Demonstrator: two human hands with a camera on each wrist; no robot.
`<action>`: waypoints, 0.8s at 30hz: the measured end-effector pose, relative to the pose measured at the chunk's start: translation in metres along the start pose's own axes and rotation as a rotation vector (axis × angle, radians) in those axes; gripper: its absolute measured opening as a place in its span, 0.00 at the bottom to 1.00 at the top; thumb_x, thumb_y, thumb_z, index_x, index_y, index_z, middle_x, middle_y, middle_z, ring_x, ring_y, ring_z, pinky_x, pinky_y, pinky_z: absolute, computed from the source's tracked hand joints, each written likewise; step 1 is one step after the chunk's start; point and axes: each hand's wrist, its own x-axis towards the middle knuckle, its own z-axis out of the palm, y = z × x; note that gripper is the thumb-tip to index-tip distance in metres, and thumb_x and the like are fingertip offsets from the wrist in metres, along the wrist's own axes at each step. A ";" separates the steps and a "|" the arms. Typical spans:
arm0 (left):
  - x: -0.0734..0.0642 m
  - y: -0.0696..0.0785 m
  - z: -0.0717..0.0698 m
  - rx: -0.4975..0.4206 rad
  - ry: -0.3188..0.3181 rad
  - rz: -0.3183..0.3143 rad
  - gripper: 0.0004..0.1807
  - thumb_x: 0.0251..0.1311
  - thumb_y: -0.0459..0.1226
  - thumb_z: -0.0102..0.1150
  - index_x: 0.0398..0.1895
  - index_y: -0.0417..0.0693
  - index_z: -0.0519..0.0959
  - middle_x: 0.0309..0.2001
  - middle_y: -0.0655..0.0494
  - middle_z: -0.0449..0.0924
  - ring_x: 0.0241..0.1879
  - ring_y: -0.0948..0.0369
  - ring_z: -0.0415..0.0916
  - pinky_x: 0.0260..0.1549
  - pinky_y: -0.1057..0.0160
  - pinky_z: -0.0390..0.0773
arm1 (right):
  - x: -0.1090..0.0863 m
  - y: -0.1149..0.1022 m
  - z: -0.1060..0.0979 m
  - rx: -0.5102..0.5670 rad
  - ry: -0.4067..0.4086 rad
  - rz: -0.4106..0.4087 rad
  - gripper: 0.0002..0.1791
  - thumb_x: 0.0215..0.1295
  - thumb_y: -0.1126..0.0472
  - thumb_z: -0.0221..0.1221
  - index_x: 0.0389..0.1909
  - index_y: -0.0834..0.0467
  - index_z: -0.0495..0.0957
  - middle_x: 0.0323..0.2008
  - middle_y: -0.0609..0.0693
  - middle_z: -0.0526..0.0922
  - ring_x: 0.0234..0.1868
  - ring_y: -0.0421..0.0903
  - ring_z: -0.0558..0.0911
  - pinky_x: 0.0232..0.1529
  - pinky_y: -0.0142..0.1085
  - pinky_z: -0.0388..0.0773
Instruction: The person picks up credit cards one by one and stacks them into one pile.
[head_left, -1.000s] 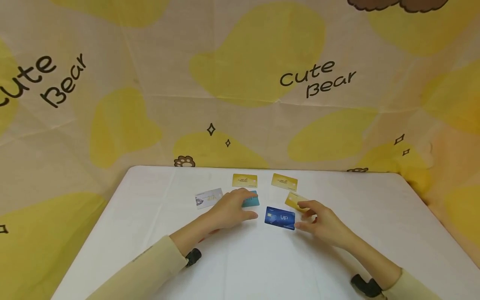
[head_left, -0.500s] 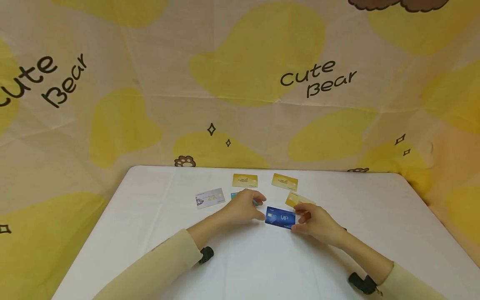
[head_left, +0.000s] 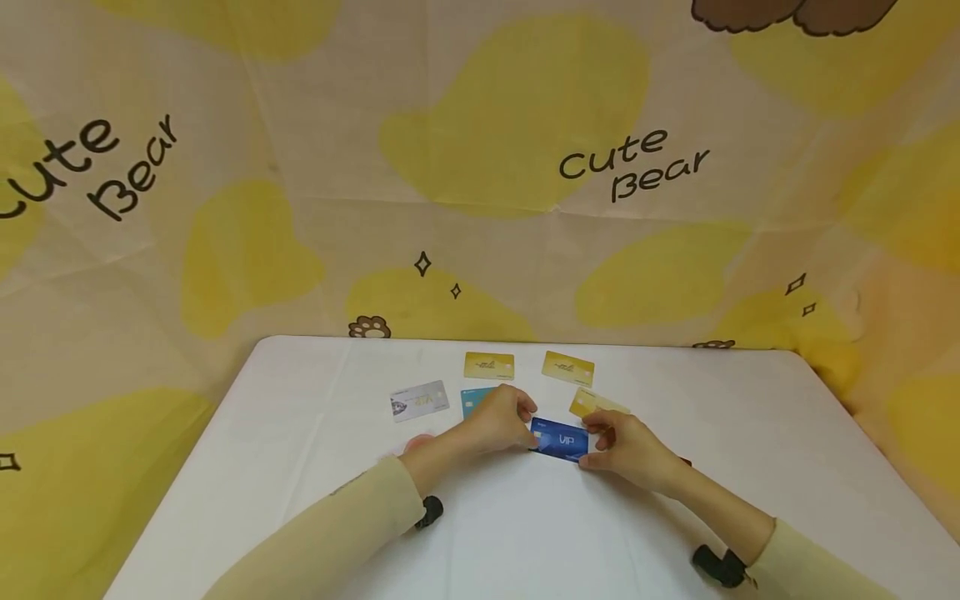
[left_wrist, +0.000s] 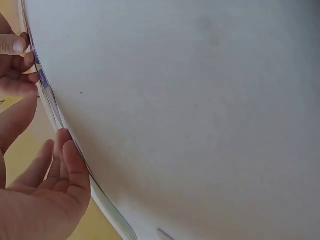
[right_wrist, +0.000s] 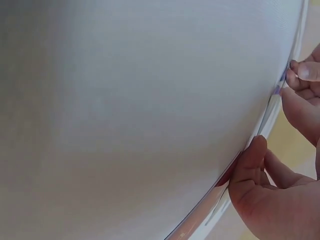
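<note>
Just below the centre of the head view, a blue VIP card (head_left: 559, 440) sits between two bare hands over a white table (head_left: 540, 542); whether it lies flat or is slightly raised cannot be told. The right hand (head_left: 626, 446) pinches its right end, forefinger at the top corner and thumb at the bottom one. The left hand (head_left: 501, 418) has thumb and forefinger bent about the left end, though how firmly it presses is unclear. Holding the short ends probably leaves the printed face uncovered and steadies the card from both sides. Behind it, a gold card (head_left: 489, 366) and a second gold card (head_left: 568, 369) lie near the table's far edge, with a silver VIP card (head_left: 419, 402) left of centre, all spaced apart, perhaps for easy reading. Knuckles of the left hand hide part of a teal card (head_left: 474, 402), and right fingers cross the lower edge of a third gold card (head_left: 596, 401). A pinkish object (head_left: 417, 441) largely disappears behind the left forearm, too covered to identify.
</note>
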 end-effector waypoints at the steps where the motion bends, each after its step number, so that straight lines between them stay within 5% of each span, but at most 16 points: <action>1: 0.000 0.000 0.001 0.011 0.006 -0.002 0.24 0.41 0.24 0.81 0.45 0.34 0.85 0.35 0.50 0.80 0.35 0.60 0.72 0.39 0.64 0.74 | 0.001 0.000 0.000 -0.001 0.000 -0.003 0.34 0.54 0.65 0.79 0.60 0.71 0.78 0.47 0.56 0.83 0.40 0.48 0.76 0.38 0.31 0.74; 11: 0.000 0.004 0.003 0.122 -0.026 -0.009 0.24 0.38 0.23 0.80 0.44 0.36 0.84 0.33 0.54 0.76 0.36 0.59 0.71 0.37 0.63 0.71 | 0.004 -0.004 0.005 -0.063 0.011 0.004 0.34 0.51 0.65 0.80 0.59 0.69 0.79 0.41 0.52 0.80 0.37 0.47 0.74 0.35 0.33 0.70; 24: 0.001 0.005 0.004 0.133 -0.030 -0.005 0.24 0.37 0.22 0.80 0.43 0.37 0.84 0.33 0.54 0.75 0.36 0.59 0.71 0.37 0.63 0.71 | 0.005 -0.005 0.004 -0.042 0.007 0.032 0.32 0.52 0.67 0.79 0.58 0.67 0.80 0.38 0.52 0.75 0.38 0.48 0.73 0.34 0.33 0.69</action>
